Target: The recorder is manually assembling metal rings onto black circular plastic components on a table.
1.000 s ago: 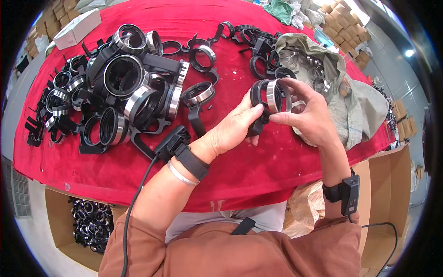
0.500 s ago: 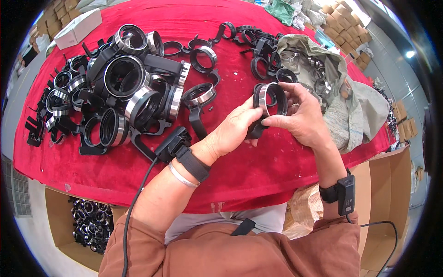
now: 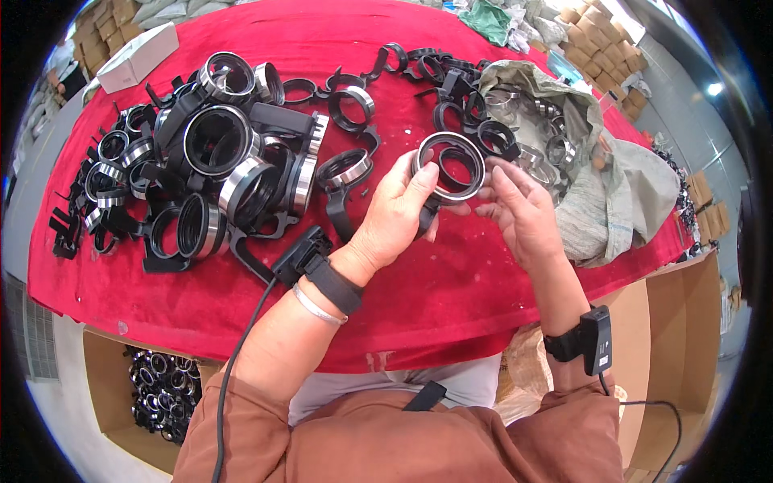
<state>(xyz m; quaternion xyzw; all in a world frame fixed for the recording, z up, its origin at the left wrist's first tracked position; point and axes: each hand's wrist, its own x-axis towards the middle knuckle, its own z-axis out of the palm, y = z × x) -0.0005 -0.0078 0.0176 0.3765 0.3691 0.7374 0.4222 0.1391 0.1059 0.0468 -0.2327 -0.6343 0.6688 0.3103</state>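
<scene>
Over the red-covered table, my left hand (image 3: 396,205) grips a black ring-shaped part with a silver rim (image 3: 436,148). Its round opening faces up toward me, and the thumb presses on the near left of the rim. The lower end of the part is partly hidden by the fingers. My right hand (image 3: 527,213) is just right of the ring, fingers apart and holding nothing. Left of my hands lies a heap of similar black and silver ring parts (image 3: 217,141), some with bent arms. One single ring part (image 3: 345,169) rests close to my left hand.
An opened grey-green sack (image 3: 620,193) with metal rings (image 3: 555,149) inside lies at the right. A white box (image 3: 138,60) stands far left. Below the table are a cardboard box (image 3: 109,362) of ring parts and another cardboard box (image 3: 680,346). A cable runs along my left arm.
The ring part has tilted, so its opening now faces up toward me, and has shifted slightly left. My right hand has let go of it and moved a little away.
</scene>
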